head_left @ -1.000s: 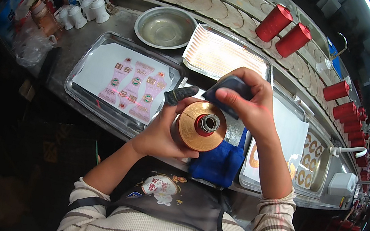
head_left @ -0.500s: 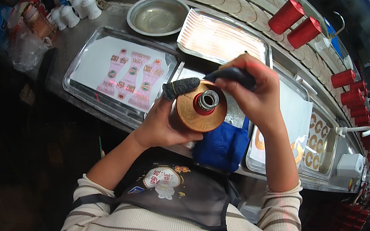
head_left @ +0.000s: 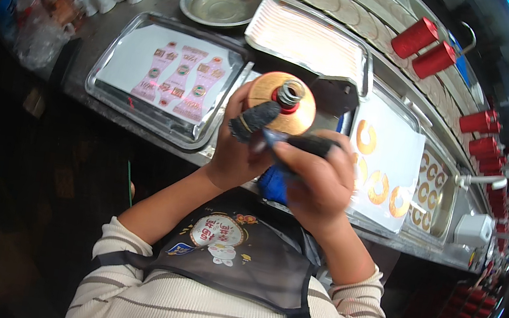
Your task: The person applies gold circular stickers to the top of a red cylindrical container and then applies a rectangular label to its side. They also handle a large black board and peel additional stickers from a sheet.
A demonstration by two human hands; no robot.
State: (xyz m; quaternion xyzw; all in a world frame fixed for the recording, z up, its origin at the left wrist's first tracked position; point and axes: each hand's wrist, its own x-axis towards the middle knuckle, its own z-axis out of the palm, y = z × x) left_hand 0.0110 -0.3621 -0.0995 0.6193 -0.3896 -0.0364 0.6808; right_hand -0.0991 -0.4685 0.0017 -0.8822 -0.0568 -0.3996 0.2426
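A bottle with a gold shoulder [head_left: 264, 87] and a threaded metallic mouth is tilted toward me. My left hand [head_left: 233, 156] grips it from the left side. A dark knitted finger cover [head_left: 254, 119] sits on the left thumb, which presses against the shoulder's near edge. My right hand [head_left: 324, 186] is closed around a dark-handled tool [head_left: 312, 145], its tip beside the left thumb near the bottle's lower rim. Motion blurs this tip, so I cannot tell whether it touches the bottle. Below the hands, a blue cloth [head_left: 273, 187] partly shows. The bottle's body is mostly hidden.
A tray with pink hourglass-shaped labels [head_left: 180, 85] lies left. Behind are a round metal basin [head_left: 217, 20] and a tray of striped strips [head_left: 308, 39]. A dark angular object [head_left: 336, 95] is behind the bottle. Gold C-shaped labels [head_left: 378, 187] lie right; red bottles [head_left: 415, 38] line the back.
My right hand with the tool has moved from the bottle's far side down to its near side. The left thumb has shifted to the near edge. The head view has turned slightly.
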